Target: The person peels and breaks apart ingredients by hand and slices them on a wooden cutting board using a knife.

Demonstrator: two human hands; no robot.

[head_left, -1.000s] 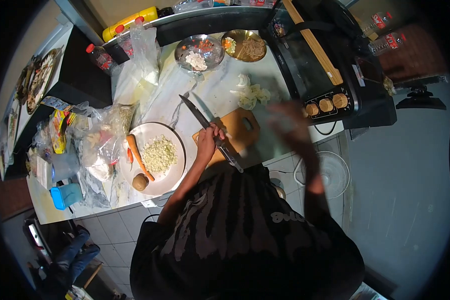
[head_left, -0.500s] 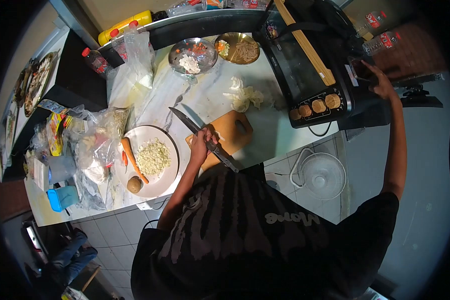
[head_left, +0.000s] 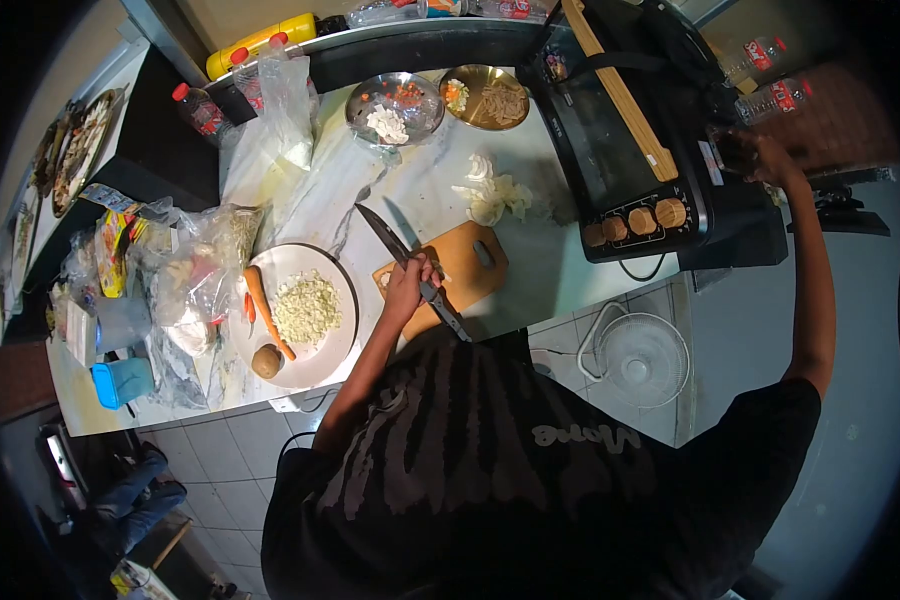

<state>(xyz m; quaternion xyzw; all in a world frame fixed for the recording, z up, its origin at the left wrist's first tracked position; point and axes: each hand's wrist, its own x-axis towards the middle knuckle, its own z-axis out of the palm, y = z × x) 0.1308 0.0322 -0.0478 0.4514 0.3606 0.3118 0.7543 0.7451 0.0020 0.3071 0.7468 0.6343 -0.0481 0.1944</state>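
My left hand (head_left: 408, 285) is wrapped round a large knife (head_left: 381, 229), its blade pointing up and left above the wooden cutting board (head_left: 478, 283). Over at the black oven (head_left: 610, 130), my right hand (head_left: 767, 160) reaches to a dark flat object on its right side; its fingers are dim and partly hidden. Left of the board, a round plate (head_left: 345, 345) bears chopped pale pieces (head_left: 307, 308), a carrot (head_left: 260, 300), red chillies (head_left: 249, 308) and a round brown item (head_left: 266, 361). Pale peelings (head_left: 495, 197) lie behind the board.
Two metal plates with cut food (head_left: 388, 124) (head_left: 502, 102) stand at the back. Plastic bags (head_left: 195, 280), a blue container (head_left: 122, 382) and bottles (head_left: 202, 112) are on the left. A white fan (head_left: 638, 362) stands on the floor. A person's legs (head_left: 135, 510) show lower left.
My right arm has swung from beside the board out to the oven's right side, and its hand now lies closer over the dark object. My left hand keeps the knife, nearly still.
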